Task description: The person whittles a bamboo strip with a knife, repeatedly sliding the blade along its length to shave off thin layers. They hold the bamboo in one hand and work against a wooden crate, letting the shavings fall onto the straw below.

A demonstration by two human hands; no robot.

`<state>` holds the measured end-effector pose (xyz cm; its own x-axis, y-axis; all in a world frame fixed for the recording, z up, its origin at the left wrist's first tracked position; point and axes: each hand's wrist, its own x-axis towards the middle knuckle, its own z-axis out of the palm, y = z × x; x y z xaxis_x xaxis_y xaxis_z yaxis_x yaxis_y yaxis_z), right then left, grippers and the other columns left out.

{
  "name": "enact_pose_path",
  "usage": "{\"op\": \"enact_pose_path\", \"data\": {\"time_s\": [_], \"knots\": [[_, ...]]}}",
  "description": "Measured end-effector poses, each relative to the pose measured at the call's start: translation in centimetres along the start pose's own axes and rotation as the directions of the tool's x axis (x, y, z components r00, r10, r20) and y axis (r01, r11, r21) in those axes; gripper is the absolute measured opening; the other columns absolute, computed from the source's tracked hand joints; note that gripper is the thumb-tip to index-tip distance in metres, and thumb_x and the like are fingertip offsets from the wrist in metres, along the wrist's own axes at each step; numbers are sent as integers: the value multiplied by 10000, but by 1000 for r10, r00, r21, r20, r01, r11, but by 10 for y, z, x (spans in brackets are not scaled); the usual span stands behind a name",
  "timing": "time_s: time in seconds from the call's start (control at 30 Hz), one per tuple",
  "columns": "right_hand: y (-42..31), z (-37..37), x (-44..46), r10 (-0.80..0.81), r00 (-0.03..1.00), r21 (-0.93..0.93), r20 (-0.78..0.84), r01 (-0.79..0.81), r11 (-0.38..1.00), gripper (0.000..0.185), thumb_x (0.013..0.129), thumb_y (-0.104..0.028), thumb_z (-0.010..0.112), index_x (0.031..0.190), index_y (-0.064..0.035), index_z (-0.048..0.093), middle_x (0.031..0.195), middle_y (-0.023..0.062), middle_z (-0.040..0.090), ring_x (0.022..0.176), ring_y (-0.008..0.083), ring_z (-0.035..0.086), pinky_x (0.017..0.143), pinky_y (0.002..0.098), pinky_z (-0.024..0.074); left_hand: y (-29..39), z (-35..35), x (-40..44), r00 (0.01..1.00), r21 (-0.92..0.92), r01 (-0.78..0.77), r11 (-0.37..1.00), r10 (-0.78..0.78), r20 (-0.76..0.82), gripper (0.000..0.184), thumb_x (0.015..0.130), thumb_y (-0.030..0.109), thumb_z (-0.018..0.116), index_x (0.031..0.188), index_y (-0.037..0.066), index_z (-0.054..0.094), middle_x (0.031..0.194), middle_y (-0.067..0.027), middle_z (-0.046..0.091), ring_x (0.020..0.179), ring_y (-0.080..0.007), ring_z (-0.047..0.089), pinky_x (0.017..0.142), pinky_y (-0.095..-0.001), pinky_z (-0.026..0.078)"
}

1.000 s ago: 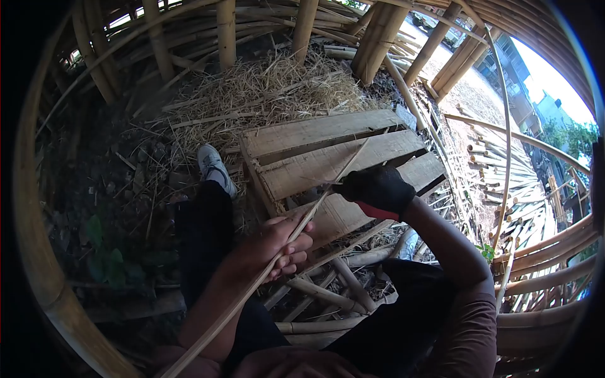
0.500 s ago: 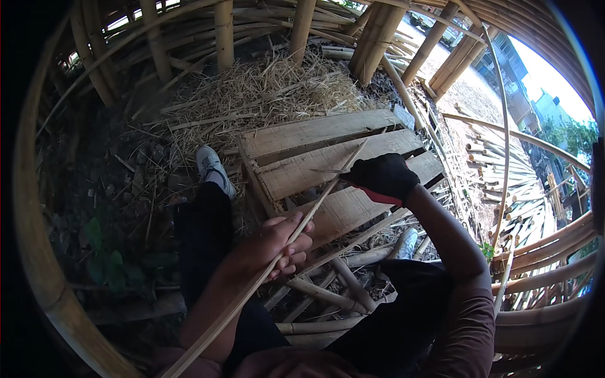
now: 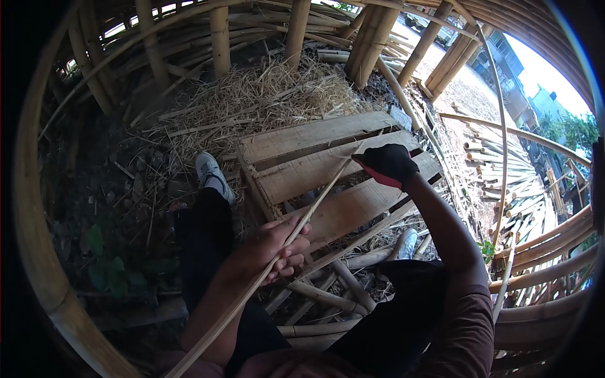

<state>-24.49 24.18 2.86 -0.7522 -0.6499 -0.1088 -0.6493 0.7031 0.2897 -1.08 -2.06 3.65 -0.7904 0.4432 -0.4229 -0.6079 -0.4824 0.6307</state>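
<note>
My bare left hand is wrapped round a long, thin bamboo strip. The strip runs from the bottom edge, along my left forearm, up to the bench at a slant. At its far end is my right hand, in a black and red glove, closed on a knife whose thin blade showed half a second ago; now the blade is blurred and mostly hidden. Below both the strip's far part and my glove lies a low slatted wooden bench with gaps between its boards.
Straw-like shavings are heaped behind the bench. Bamboo posts stand at the back, and a curved bamboo pole arcs along the left. Cut bamboo poles lie stacked at right. My shoes flank the bench.
My right hand has shifted slightly right and up along the strip, towards its far end. The knife blade, plain before, is now barely visible. My left hand keeps its hold.
</note>
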Motion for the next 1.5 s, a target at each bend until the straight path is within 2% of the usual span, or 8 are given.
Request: {"op": "enact_pose_path", "data": {"time_s": [0.07,0.2,0.37,0.43,0.73,1.0,1.23,1.5], "knots": [[28,13,7,286,951,179,118,-304,936,395,1025,-474,376,1203,-289,676,937,38,735,860,286,705,742,425,550,1,2,0,1000,7,11,1000,-11,-15,295,1094,349,356,1034,78,454,588,74,355,375,-10,294,305,-161,291],[13,21,4,211,977,78,-36,-208,975,471,1022,-538,339,1116,-264,710,921,70,733,854,296,706,762,442,546,2,-6,2,999,-57,16,998,-14,38,290,1096,341,349,1032,79,455,590,76,357,377,-5,303,299,-159,291],[-4,-2,0,13,996,36,91,-16,999,495,1018,-550,354,1067,-227,727,901,93,730,838,320,704,727,457,548,1,-1,0,1000,-57,17,998,-16,17,290,1096,341,349,1030,79,457,590,76,358,374,-9,306,298,-161,291],[24,22,6,130,986,88,-108,-121,989,567,1022,-557,339,955,-158,736,824,138,716,748,348,693,632,458,532,0,0,0,1000,-62,14,998,-13,14,290,1096,341,349,1029,80,458,589,76,358,372,-11,313,297,-161,293],[30,29,-3,543,820,286,180,-572,769,759,954,-708,270,973,-134,767,1055,177,723,1033,379,676,915,459,499,3,-1,-1,1000,-53,21,998,-22,-1,303,1096,340,348,1028,68,462,586,75,353,369,-11,292,300,-164,281],[62,57,-14,779,627,491,22,-685,537,687,979,-664,297,1142,-112,671,1096,238,689,1048,427,651,917,523,482,4,0,-2,1000,-42,20,999,-20,-2,302,1100,330,330,1039,66,462,586,77,351,371,-12,290,308,-164,281],[67,60,-25,799,572,560,-184,-607,564,540,999,-580,377,1277,-192,628,1125,208,688,1044,419,652,895,505,497,3,-3,0,1000,-32,16,999,-16,5,302,1099,332,330,1042,65,458,587,76,353,372,-13,292,306,-166,284],[58,45,-25,554,804,356,-215,-464,811,329,988,-441,499,1164,-246,698,1035,122,727,894,340,702,749,439,552,3,-1,-2,1000,-28,4,1000,-4,2,301,1096,331,346,1050,57,462,591,74,353,389,-12,309,307,-164,289]]}}
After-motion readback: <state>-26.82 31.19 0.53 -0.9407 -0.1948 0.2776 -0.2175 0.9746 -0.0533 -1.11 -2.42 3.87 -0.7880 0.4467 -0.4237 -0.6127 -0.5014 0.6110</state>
